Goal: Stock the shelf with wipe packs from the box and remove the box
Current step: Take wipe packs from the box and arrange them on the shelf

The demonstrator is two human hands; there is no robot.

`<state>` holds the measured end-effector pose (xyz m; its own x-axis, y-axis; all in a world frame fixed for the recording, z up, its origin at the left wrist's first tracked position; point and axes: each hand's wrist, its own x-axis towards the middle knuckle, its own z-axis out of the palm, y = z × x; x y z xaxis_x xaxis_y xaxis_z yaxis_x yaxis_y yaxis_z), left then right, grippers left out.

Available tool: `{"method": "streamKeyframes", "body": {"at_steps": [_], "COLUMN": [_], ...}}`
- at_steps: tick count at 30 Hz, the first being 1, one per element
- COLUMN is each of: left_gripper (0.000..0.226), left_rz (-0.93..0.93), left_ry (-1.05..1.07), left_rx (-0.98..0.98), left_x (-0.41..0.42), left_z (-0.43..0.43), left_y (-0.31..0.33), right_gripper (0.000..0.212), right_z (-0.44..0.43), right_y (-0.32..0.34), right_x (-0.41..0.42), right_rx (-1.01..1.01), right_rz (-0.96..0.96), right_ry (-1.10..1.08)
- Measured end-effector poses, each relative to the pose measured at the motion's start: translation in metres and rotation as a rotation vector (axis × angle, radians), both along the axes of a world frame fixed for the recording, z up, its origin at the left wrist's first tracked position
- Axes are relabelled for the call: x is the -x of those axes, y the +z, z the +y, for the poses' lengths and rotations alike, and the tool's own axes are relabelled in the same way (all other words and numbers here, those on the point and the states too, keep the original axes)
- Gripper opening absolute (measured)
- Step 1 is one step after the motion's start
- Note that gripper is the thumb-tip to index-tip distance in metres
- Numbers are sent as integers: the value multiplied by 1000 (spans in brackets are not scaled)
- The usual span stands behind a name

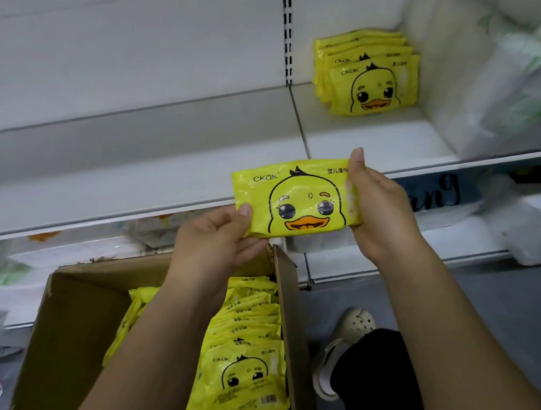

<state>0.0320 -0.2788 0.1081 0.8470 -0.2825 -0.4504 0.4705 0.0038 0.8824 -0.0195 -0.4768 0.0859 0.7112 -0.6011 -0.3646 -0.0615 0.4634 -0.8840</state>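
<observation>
1 white shelf (133, 171), mostly bare. 1 brown cardboard box (78, 335) sat open below it, flaps up. White plastic bags (506, 78) were piled at the shelf's R end; count unclear. Packs (245, 351) in the box: 1 overlapping row along its R wall, approx a dozen showing, plus a few more to the L behind the forearm; exact no. can't be told. A stack (370, 79) of 4 or 5 stood on edge at the back of the shelf, near the bags. 1 pack (296, 197) was held up in front of the shelf edge, above the box's far corner: glossy yellow, duck face in black outline, orange bill, "CKOK" top L. L hand (212, 242) pinched its lower L corner, thumb in front. R hand (380, 212) gripped its R end, thumb on the front. 1 pale shoe (345, 337) was on the floor R of the box.
</observation>
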Motion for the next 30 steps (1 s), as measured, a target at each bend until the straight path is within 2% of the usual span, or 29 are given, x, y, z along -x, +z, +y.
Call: {"method": "streamKeyframes", "body": {"at_steps": [3,6,9,15,20,23,25,27,30], "left_gripper": [12,12,15,14,10,45,51,46,27], "left_rz": [46,65,36,-1,-104,-194,-266,-316,-370], "left_ry": [93,100,62,-60,-307,-520,-608,-648,-667], "left_rx": [119,221,208,171,28,-122,-227,-284,-318], "left_x": [-1,-2,-3,-17,-42,-63,-73,-80,-89], "left_z": [-15,-33,-48,-69,-90,-103,-118,-133,-151], "left_y": [0,1,-2,-2,8,24,32,33,25], "right_gripper": [37,17,13,11,13,14,15,14,15], "right_z": [-11,-19,-33,-60,-82,-96,-102,-107,-113], "right_y": [2,-5,-8,-3,-9,-13,-18,-22,-27], "right_x": [9,19,25,25,18,18,17,15,11], "right_rx": [-140,16,106,-24,25,101,129,175,268], "right_rz": [-153,-168,-155,-186,-215,-204,-201,-189,-158], "right_ry": [25,17,-55,-214,-302,-314,-319,-335,-385]}}
